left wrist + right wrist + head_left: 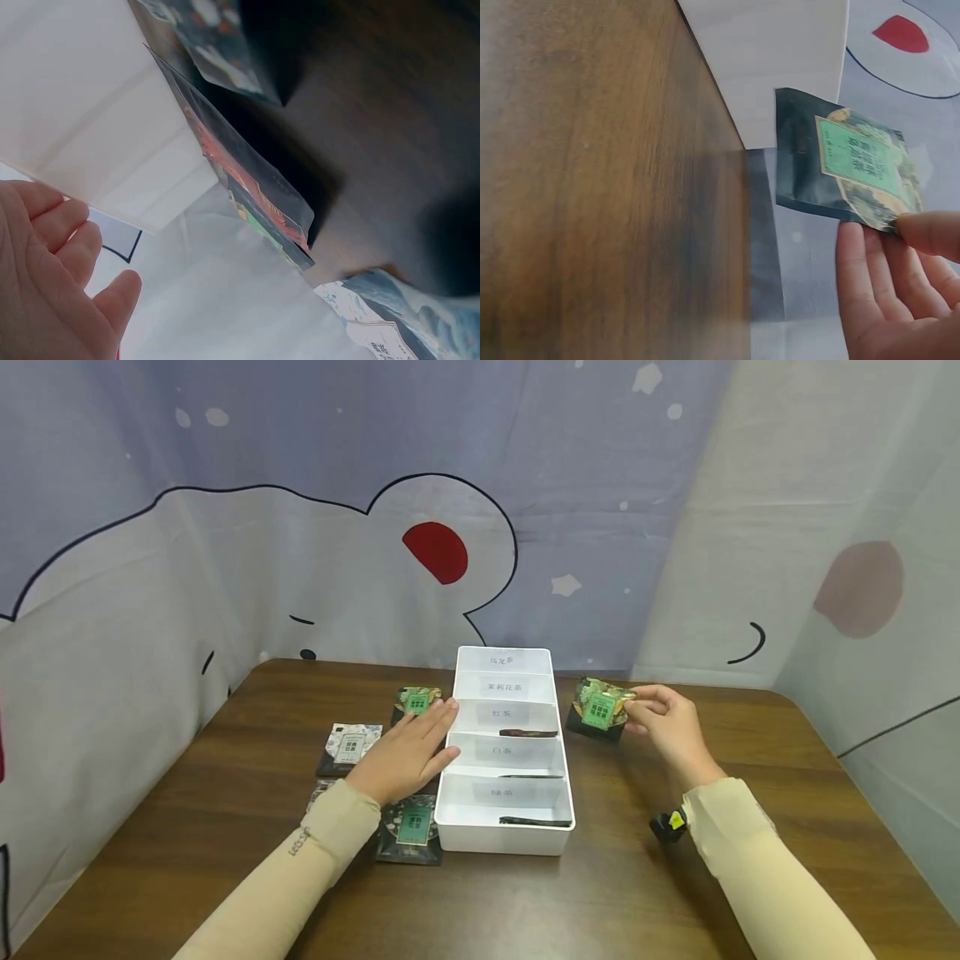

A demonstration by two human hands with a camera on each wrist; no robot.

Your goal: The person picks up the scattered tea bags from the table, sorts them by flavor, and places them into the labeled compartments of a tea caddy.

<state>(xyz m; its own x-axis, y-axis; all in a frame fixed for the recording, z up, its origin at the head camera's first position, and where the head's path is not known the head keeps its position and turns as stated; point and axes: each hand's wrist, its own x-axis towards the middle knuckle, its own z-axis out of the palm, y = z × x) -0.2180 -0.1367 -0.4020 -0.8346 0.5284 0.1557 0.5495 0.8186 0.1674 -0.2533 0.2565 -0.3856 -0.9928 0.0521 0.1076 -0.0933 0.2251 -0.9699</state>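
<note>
My right hand (667,727) pinches a green and black tea sachet (600,710) by its edge, in the air to the right of the white divided box (502,841). In the right wrist view, thumb and fingers grip one corner of that sachet (847,161), its green label showing. Over on the left, my left hand (408,756) lies with straight fingers at the box's left rim and holds nothing. The box's labelled compartments run front to back; a dark sachet (534,821), a thin one (531,776) and a reddish one (528,733) stand in the front three.
Left of the box lie a white and black sachet (352,745), a green one (416,700), a dark green-labelled one (415,827) and another (317,791) partly hidden by the left arm. A patterned curtain (562,527) hangs behind the wooden table (637,902).
</note>
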